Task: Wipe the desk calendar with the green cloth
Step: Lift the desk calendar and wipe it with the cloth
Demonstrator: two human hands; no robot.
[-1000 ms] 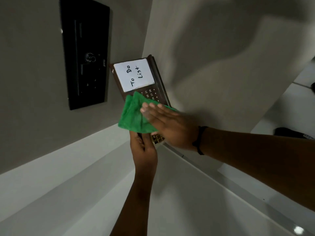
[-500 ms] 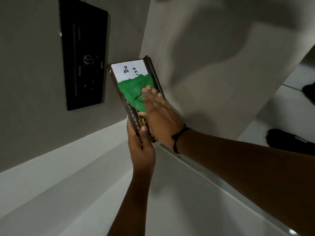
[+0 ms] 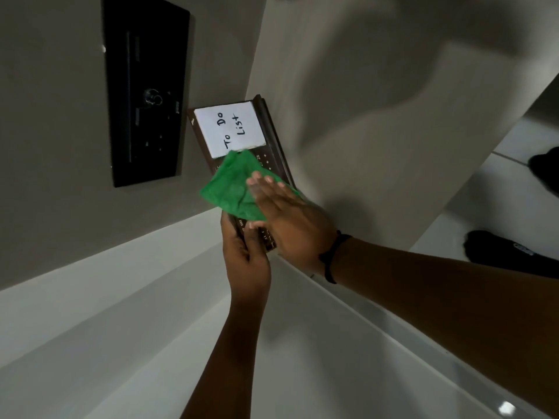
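The desk calendar (image 3: 272, 140) is a dark brown board with small white dates and a white note reading "To Do List" (image 3: 230, 128) on its upper part. My left hand (image 3: 245, 255) grips its lower end and holds it up in the air. My right hand (image 3: 290, 219) lies flat, fingers together, pressing the green cloth (image 3: 233, 189) against the calendar's middle, just below the note. The cloth hides most of the date grid.
A black wall panel with a knob (image 3: 145, 95) hangs on the grey wall to the left. White ledges (image 3: 90, 297) run below my arms. Dark objects (image 3: 511, 252) lie on the white floor at the right.
The cloth and my right hand slid down off the note toward the calendar's middle, so the "To Do List" note is fully uncovered again. My left hand kept its hold.
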